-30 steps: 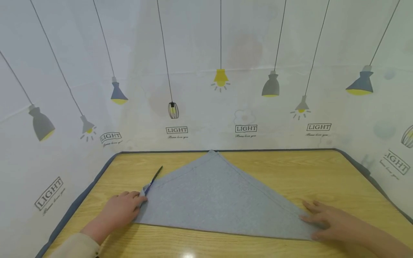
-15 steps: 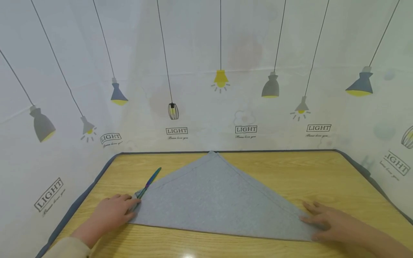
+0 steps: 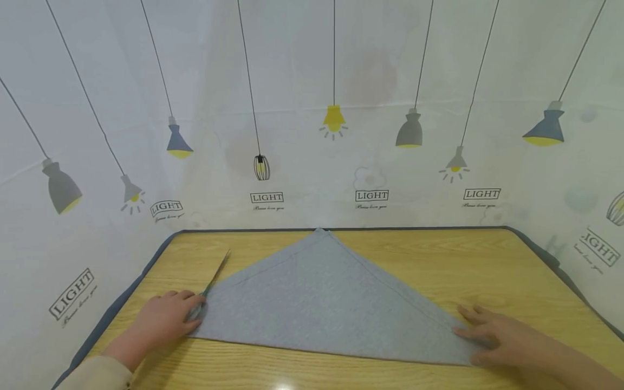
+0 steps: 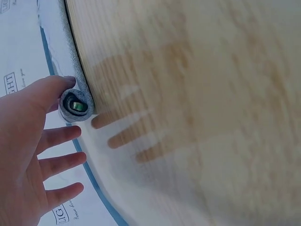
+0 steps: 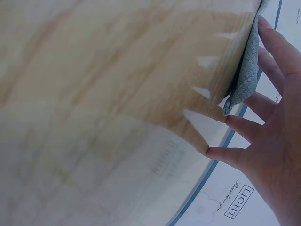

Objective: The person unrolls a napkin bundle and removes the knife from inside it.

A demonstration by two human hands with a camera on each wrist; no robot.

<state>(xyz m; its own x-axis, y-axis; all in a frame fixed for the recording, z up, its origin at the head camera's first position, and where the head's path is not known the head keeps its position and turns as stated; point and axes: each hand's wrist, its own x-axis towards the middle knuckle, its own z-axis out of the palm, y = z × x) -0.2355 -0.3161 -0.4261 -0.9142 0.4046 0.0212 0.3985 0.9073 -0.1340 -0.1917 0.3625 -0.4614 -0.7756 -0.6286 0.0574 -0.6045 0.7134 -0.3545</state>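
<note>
A white curtain printed with hanging lamps [image 3: 333, 118] and the word LIGHT was noted behind and to both sides of a yellow wood-grain worktop [image 3: 439, 254] with a dark rim.

At the left, the left hand [image 3: 163, 322] was seen resting on the left corner of the grey cloth [image 3: 322, 298], which was rolled round one end of a thin metal rod [image 3: 216, 273]. In the left wrist view the rolled corner [image 4: 75, 104] was touched by one fingertip [image 4: 63, 84], a green core showing inside the roll; the other fingers were held straight and spread, gripping nothing.

The cloth was recorded lying flat as a wide triangle across the middle of the worktop, apex at the far edge and long edge toward the person. It was judged light, soft and limp, likely to slide on the smooth wood and to unroll if released; hold was judged best taken at the corners or along the hemmed edges.

At the right, the right hand [image 3: 502, 336] was laid flat on the right corner [image 5: 242, 84], fingers [image 5: 244, 127] straight and spread, pressing rather than pinching.
</note>
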